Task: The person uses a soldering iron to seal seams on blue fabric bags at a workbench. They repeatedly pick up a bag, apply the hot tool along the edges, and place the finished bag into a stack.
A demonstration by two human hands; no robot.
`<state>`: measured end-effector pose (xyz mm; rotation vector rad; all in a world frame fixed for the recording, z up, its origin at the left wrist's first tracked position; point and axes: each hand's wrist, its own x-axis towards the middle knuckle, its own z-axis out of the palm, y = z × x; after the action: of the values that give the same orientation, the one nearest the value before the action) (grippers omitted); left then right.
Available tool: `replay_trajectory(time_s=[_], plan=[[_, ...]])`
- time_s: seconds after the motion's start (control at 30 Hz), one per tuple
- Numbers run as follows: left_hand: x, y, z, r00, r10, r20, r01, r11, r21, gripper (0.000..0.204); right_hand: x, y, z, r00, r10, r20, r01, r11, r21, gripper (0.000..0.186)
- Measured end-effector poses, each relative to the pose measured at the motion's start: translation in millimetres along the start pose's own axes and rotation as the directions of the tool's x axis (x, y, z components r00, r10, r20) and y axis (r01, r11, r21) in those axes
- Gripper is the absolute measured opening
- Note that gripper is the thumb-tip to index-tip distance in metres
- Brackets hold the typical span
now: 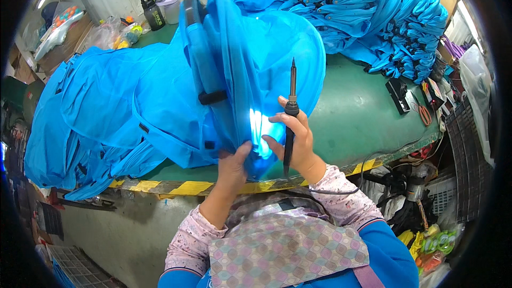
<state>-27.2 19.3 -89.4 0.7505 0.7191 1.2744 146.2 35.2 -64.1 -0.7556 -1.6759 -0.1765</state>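
My left hand [233, 170] is closed on the lower edge of a bright blue fabric piece [234, 64], thumb on top. This piece stands up in folds, with a dark curved edge at its top and a black strap [212, 97] across it. In my right hand [303, 146] is a soldering iron [293, 82], its handle between the fingers and its metal tip pointing up and away from me. The fingertips of that hand are spread close to the fabric, beside a brightly lit patch. Whether they touch it, I cannot tell.
More blue fabric pieces [101, 101] spread over the left of the green table [346, 112], and a large stack [368, 16] lies at the back right. Orange-handled pliers [425, 115] lie by a black box [398, 96]. A dark bottle [153, 13] stands far left. The iron's cord [358, 184] trails right.
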Motion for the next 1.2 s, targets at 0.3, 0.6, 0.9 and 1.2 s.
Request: replay_trajectory(time_s=[0.3,0.6,0.9,1.2], plan=[[-10.1,10.4,-6.2,0.992,-0.062,0.109,0.079,0.983,-0.166,0.061,12.2,-26.6,30.6,0.998,0.051,0.026,-0.055,0.987,0.151,0.06],[-12.8,20.4,-21.8,0.998,0.011,0.063,-0.001,0.989,-0.151,0.073,12.8,-29.3,49.8,0.983,-0.096,0.156,0.063,0.978,0.2,0.056],[-4.8,-2.3,-0.2,0.978,0.108,-0.176,-0.11,0.994,0.001,0.048,34.4,-53.1,-8.9,0.989,0.096,-0.117,-0.1,0.994,-0.032,0.04],[-6.7,-9.6,7.6,0.973,0.176,-0.148,-0.178,0.984,0.006,0.044,12.3,-66.4,-27.2,0.971,-0.207,0.117,0.215,0.974,-0.067,0.03]])
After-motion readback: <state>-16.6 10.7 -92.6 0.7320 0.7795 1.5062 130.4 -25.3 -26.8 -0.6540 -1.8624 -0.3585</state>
